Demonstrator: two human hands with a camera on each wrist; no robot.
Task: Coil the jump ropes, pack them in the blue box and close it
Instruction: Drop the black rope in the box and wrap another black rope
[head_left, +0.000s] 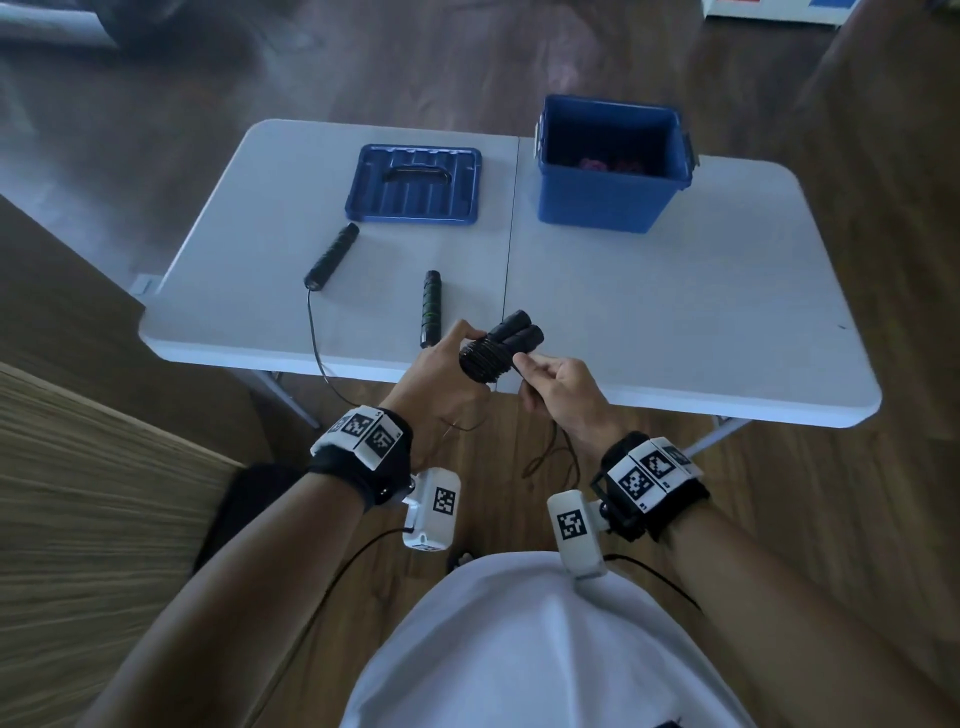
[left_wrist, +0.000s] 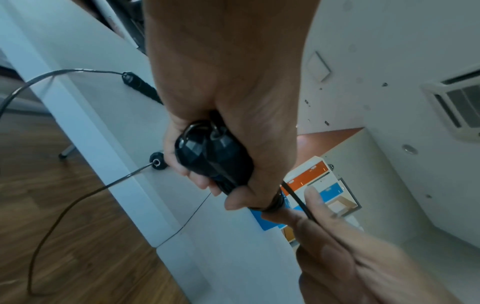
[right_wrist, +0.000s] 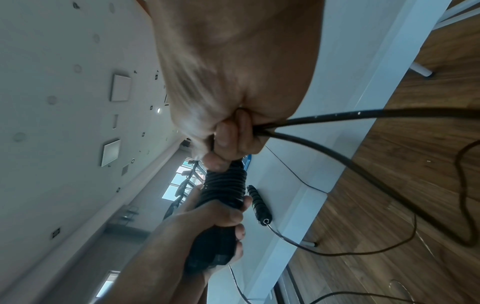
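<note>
My left hand (head_left: 447, 364) grips the two black handles of a jump rope (head_left: 498, 345), held side by side with cord wound round them (right_wrist: 226, 185). My right hand (head_left: 550, 379) pinches the loose black cord (right_wrist: 324, 117) right beside the bundle; the rest of the cord hangs below the table edge. A second black jump rope lies uncoiled on the white table (head_left: 675, 312), its two handles (head_left: 332, 254) (head_left: 431, 306) apart and its thin cord trailing off the front edge. The open blue box (head_left: 613, 197) stands at the back right with something pink inside.
The blue lid (head_left: 415, 184) lies flat, left of the box. Wooden floor surrounds the folding table. A wooden surface (head_left: 78, 519) sits at my lower left. Thin cord loops lie on the floor (right_wrist: 389, 246) under the table edge.
</note>
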